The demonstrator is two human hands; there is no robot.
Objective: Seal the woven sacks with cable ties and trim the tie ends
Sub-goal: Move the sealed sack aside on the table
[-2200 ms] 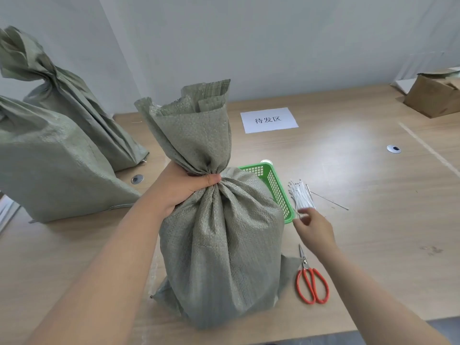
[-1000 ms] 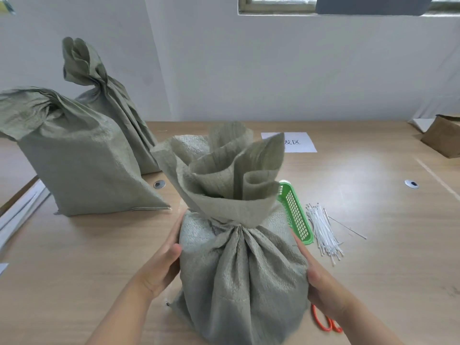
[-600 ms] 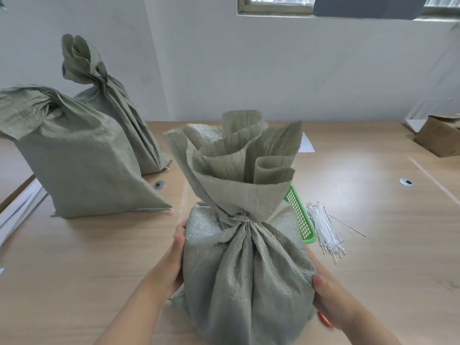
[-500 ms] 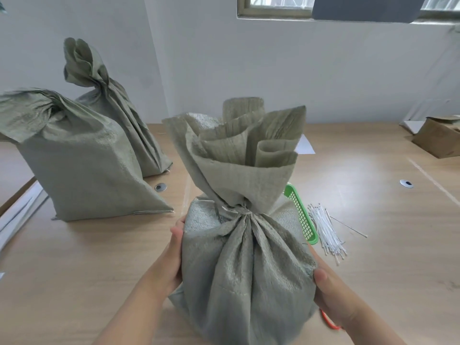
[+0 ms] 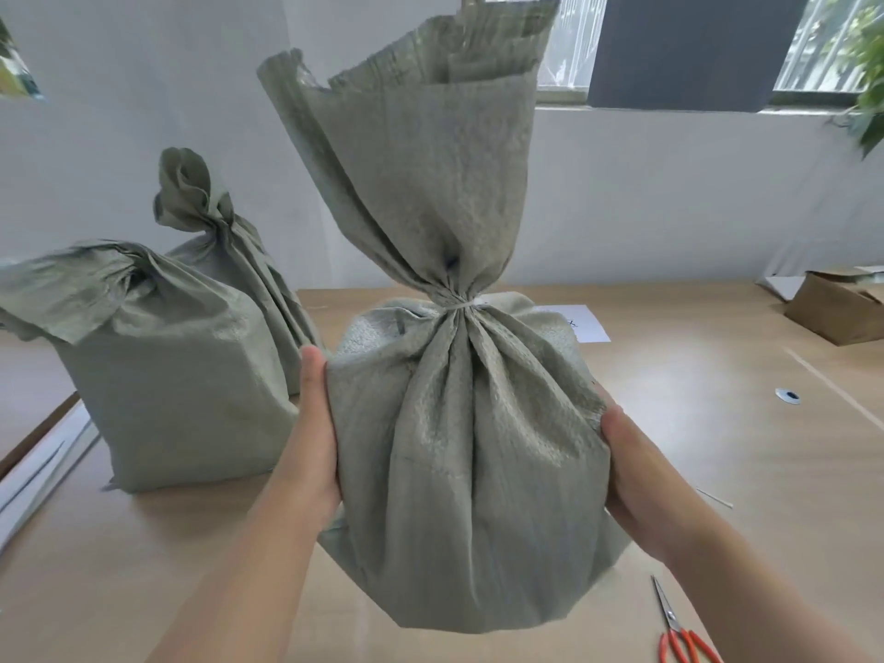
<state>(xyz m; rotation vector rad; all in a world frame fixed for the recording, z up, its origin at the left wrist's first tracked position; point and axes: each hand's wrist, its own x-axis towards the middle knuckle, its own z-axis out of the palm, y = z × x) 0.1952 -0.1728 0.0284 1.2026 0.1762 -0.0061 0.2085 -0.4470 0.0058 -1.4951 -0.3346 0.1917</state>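
A grey-green woven sack (image 5: 459, 447) hangs in the air in front of me, lifted off the wooden table (image 5: 717, 423). A white cable tie (image 5: 461, 306) cinches its gathered neck, and the loose top flares upward. My left hand (image 5: 313, 423) presses flat against the sack's left side. My right hand (image 5: 631, 466) grips its right side. Red-handled scissors (image 5: 681, 636) lie on the table at the lower right. A single loose cable tie (image 5: 712, 497) shows just past my right wrist. The green basket and the tie bundle are hidden behind the sack.
Two more woven sacks stand at the left: a wide one (image 5: 158, 375) in front and a tall twisted one (image 5: 225, 260) behind it. A white paper label (image 5: 581, 325) lies behind the held sack. A cardboard box (image 5: 837, 308) sits at the far right.
Both hands have raised the tied sack off the table, up and toward the camera. The basket and tie bundle have gone out of sight behind it.
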